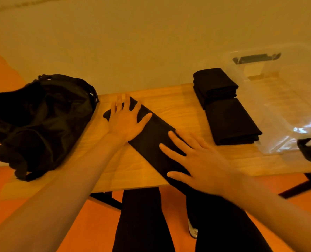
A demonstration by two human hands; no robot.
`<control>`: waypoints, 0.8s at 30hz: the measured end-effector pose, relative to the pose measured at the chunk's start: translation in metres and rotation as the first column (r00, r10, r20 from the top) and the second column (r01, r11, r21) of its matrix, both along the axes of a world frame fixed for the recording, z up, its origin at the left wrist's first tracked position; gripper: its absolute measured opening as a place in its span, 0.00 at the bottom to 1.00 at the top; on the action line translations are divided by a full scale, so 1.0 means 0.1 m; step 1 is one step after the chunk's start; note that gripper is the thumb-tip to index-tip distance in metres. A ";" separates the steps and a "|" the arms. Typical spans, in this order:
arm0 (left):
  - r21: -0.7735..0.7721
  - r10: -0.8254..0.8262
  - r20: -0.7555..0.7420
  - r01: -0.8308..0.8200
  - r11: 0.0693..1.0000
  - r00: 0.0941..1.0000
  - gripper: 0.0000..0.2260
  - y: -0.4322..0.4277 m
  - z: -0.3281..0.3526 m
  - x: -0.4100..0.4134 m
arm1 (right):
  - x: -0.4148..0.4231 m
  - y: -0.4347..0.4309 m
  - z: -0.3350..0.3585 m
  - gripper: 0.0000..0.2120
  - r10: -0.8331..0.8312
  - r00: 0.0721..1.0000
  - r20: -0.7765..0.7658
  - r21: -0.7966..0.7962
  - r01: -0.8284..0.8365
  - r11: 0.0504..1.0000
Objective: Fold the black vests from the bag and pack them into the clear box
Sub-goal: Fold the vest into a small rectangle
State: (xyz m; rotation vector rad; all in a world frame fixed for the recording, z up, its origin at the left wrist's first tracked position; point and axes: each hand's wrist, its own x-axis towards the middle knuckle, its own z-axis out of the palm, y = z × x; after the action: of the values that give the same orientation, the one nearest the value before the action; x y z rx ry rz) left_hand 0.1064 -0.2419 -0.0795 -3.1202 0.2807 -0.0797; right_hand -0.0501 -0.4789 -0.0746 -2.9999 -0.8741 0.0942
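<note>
The vest (151,135) lies folded in a long strip slantwise across the table (169,99). The left hand (127,120) presses flat on its far end, and the right hand (200,160), fingers spread, hides its near end. The bag (38,120) sits to the left. Folded vests (229,120) lie beside the clear box (287,99), which is cut off at the right.

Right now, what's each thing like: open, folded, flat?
left hand: open, flat on the long vest
right hand: open, flat on the long vest
long vest: folded into a narrow strip
folded vests: piled beside the clear box
clear box: lid off, no vests inside
bag: slumped on the table
</note>
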 end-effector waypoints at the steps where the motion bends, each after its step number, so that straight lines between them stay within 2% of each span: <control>1: -0.025 0.058 -0.029 -0.059 0.998 0.998 0.37 -0.07 -0.01 -0.03 | 0.13 -0.04 0.03 0.34 0.141 0.990 -0.018 -0.046 -0.142 0.989; 3: -0.059 0.167 -0.156 -0.178 0.982 0.974 0.39 -0.17 -0.09 -0.05 | 0.36 -0.10 0.00 0.35 0.326 0.942 -0.076 -0.117 -0.334 0.935; 5: -0.043 0.222 -0.224 -0.238 0.970 0.949 0.40 -0.20 -0.18 -0.02 | 0.47 -0.14 -0.09 0.35 0.362 0.925 -0.116 -0.114 -0.375 0.920; 8: -0.025 0.211 -0.207 -0.221 0.975 0.955 0.41 -0.21 -0.26 0.09 | 0.44 -0.17 -0.18 0.34 0.298 0.946 -0.125 -0.062 -0.307 0.950; 14: 0.000 0.042 -0.207 -0.042 0.999 0.977 0.40 -0.31 -0.26 0.38 | 0.20 0.07 -0.23 0.36 0.086 0.989 -0.121 0.058 -0.079 0.995; 19: 0.005 -0.112 -0.197 0.115 0.993 0.974 0.41 -0.44 -0.27 0.68 | 0.16 0.31 -0.33 0.37 -0.092 0.994 -0.052 0.133 0.098 0.986; 24: 0.033 -0.217 -0.195 0.227 0.973 0.957 0.39 -0.52 -0.28 0.85 | 0.16 0.49 -0.38 0.37 -0.206 0.978 -0.032 0.198 0.208 0.958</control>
State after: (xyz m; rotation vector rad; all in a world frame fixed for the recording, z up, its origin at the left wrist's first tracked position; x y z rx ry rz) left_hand 0.1913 -0.2941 -0.1070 -3.0301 0.6250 0.2228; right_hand -0.0344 -0.4299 -0.1125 -2.8754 -0.5277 0.0182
